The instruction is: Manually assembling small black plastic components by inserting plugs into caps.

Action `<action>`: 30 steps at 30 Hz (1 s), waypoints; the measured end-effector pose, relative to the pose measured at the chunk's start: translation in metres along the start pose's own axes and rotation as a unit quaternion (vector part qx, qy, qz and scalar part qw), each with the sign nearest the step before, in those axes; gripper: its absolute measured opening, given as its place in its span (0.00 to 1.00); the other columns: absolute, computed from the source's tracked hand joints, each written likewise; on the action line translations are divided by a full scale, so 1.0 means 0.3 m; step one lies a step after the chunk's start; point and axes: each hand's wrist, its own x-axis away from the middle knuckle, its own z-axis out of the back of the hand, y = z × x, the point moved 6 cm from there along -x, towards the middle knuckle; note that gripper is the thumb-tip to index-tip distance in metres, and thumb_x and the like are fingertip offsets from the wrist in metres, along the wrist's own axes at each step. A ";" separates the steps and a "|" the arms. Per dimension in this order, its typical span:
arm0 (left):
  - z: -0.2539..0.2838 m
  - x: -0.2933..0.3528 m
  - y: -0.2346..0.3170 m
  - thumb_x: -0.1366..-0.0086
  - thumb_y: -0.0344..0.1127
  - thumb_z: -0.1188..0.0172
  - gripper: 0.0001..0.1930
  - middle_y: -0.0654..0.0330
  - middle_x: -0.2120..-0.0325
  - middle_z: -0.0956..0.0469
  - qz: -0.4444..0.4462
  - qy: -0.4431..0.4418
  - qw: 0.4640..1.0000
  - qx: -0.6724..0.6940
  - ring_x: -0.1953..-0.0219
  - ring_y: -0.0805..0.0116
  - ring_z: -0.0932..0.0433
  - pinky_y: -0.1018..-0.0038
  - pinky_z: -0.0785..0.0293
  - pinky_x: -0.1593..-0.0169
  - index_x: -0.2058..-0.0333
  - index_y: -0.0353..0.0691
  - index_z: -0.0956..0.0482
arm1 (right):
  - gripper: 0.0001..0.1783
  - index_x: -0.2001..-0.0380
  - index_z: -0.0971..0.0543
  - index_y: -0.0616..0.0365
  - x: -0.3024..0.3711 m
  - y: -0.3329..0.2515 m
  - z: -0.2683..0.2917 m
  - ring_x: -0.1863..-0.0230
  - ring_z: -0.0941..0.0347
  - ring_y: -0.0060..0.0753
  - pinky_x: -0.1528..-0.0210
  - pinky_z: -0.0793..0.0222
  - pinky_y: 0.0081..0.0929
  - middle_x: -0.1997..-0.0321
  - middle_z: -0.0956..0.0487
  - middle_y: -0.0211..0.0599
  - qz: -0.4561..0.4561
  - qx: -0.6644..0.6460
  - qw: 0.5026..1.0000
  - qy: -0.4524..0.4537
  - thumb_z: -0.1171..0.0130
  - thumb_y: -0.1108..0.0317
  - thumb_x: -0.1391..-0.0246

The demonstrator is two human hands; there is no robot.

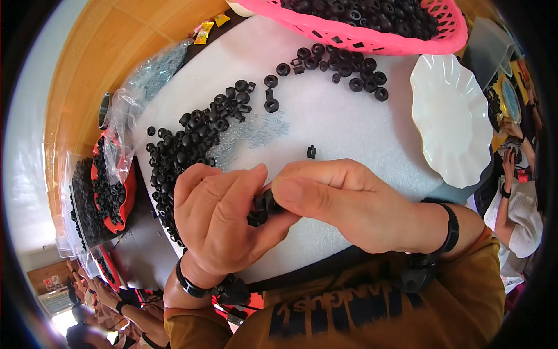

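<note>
Toward the near edge of the white mat point(354, 131), my left hand point(220, 218) and right hand point(354, 200) close on black pieces point(269, 202), likely light and stiff (perhaps slick), best pinched by their rims.

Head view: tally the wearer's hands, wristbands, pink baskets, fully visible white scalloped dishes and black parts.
Left hand, right hand: 2
Black wristbands: 2
Pink basket: 1
White scalloped dish: 1
Black parts: too overlapped to count
Total without black parts: 6
</note>
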 end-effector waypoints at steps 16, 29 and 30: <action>-0.020 -0.014 0.020 0.48 0.37 0.40 0.18 0.59 0.77 0.26 -0.017 -0.044 0.999 0.000 0.79 0.67 0.30 0.68 0.32 0.65 0.63 0.29 0.26 | 0.22 0.77 0.25 0.63 -0.005 0.023 0.027 0.78 0.47 0.10 0.80 0.50 0.14 0.82 0.37 0.18 0.027 0.029 0.999 0.035 0.54 0.56 0.41; -0.017 -0.024 0.001 0.46 0.38 0.43 0.15 0.55 0.76 0.25 0.022 -0.040 0.991 0.124 0.78 0.62 0.29 0.65 0.32 0.66 0.68 0.30 0.26 | 0.22 0.76 0.25 0.64 0.001 -0.003 0.016 0.75 0.45 0.10 0.74 0.45 0.14 0.79 0.35 0.19 0.009 -0.002 1.000 0.027 0.55 0.55 0.40; -0.020 -0.032 -0.007 0.44 0.38 0.46 0.14 0.55 0.76 0.25 0.047 -0.049 0.981 0.184 0.78 0.60 0.29 0.65 0.33 0.66 0.69 0.30 0.26 | 0.22 0.76 0.25 0.64 0.001 -0.006 0.021 0.75 0.45 0.10 0.74 0.45 0.14 0.79 0.35 0.19 0.016 -0.003 0.999 0.028 0.55 0.55 0.40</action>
